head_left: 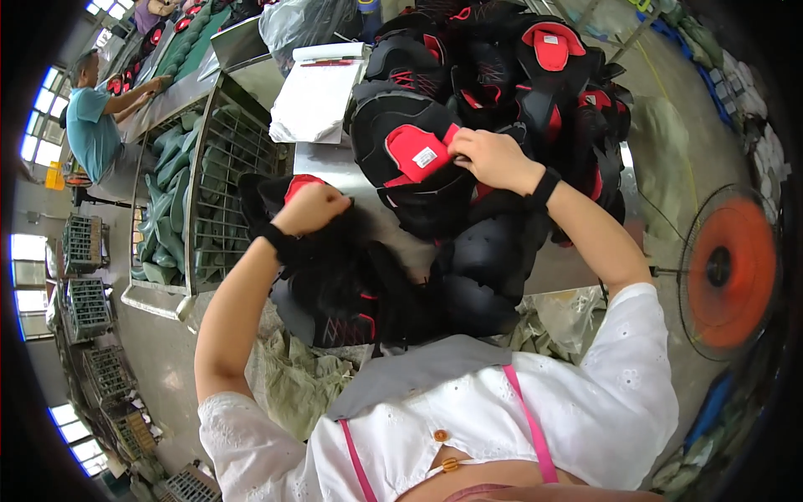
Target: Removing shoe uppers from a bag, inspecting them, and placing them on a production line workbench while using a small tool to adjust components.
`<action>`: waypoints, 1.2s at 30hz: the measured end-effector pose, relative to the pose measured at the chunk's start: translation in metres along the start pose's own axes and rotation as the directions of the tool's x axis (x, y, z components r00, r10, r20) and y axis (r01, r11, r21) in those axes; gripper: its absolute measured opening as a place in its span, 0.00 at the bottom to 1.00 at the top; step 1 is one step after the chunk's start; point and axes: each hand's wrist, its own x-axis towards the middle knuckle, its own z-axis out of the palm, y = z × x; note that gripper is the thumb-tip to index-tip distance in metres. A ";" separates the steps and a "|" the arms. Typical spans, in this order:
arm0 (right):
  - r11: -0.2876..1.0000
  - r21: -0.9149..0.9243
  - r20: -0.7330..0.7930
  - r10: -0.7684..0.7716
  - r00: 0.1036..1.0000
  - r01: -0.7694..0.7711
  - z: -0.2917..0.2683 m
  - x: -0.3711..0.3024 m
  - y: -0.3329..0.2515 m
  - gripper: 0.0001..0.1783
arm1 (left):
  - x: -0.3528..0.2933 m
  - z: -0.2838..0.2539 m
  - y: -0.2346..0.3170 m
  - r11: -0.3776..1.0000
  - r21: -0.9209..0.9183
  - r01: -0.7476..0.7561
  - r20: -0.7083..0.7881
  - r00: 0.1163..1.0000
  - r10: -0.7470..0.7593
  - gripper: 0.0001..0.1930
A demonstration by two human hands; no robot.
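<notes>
Black shoe uppers with red linings lie heaped on a metal table [316,159] before me. My right hand [495,159] is closed, its fingers pinching the edge of a black upper [416,153] whose red lining and white label face up. To the left, my left hand [311,209] is closed round another black upper [261,198], a strip of red showing above the fingers. Below that hand the dark material is blurred. More uppers [481,259] lie close to my grey apron [418,368], below and between my hands.
A pile of uppers [493,75] covers the table's far right. Beyond my left hand are a paper pad [311,99] and a wire cage trolley [194,180] of green shoe lasts. An orange-bladed fan [726,272] stands right. A co-worker [94,125] works at far left.
</notes>
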 end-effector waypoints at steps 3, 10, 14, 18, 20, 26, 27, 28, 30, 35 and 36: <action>0.996 0.027 -0.160 0.087 0.983 -0.084 -0.009 0.012 -0.037 0.15 | -0.015 -0.011 0.009 0.914 -0.403 0.037 -0.094 0.992 -0.081 0.11; -0.239 0.731 0.631 -0.119 0.767 -0.639 0.012 0.026 -0.103 0.16 | -0.036 -0.004 0.039 0.745 -0.656 -0.125 -0.270 0.960 -0.077 0.08; -0.500 0.633 0.642 -0.088 0.762 -0.591 0.031 0.038 -0.110 0.14 | -0.042 0.011 0.029 0.812 -0.556 -0.178 -0.400 0.914 -0.073 0.06; -0.574 0.575 0.630 -0.146 0.763 -0.584 0.043 0.044 -0.118 0.17 | -0.045 0.014 0.031 0.891 -0.399 -0.214 -0.498 0.867 -0.015 0.06; -0.584 0.576 0.617 -0.147 0.773 -0.572 0.044 0.050 -0.122 0.18 | -0.047 0.018 0.031 0.918 -0.336 -0.209 -0.544 0.839 -0.008 0.05; -0.462 0.619 0.614 -0.220 0.758 -0.635 0.043 0.043 -0.117 0.19 | -0.052 0.019 0.030 0.929 -0.283 -0.239 -0.610 0.792 0.018 0.05; -0.461 0.582 0.634 -0.257 0.729 -0.670 0.039 0.041 -0.117 0.19 | -0.053 0.019 0.030 0.930 -0.282 -0.237 -0.612 0.791 0.015 0.05; -0.460 0.585 0.644 -0.238 0.727 -0.668 0.035 0.038 -0.118 0.19 | -0.054 0.020 0.032 0.933 -0.278 -0.229 -0.612 0.791 0.012 0.05; -0.478 0.569 0.622 -0.282 0.730 -0.669 0.040 0.043 -0.112 0.19 | -0.054 0.020 0.036 0.936 -0.272 -0.223 -0.608 0.794 0.012 0.05; -0.511 0.503 0.621 -0.346 0.703 -0.696 0.046 0.050 -0.110 0.20 | -0.052 0.020 0.044 0.946 -0.273 -0.177 -0.603 0.797 -0.025 0.04; -0.514 0.507 0.617 -0.345 0.708 -0.692 0.045 0.051 -0.108 0.20 | -0.052 0.021 0.044 0.947 -0.267 -0.177 -0.602 0.798 -0.021 0.04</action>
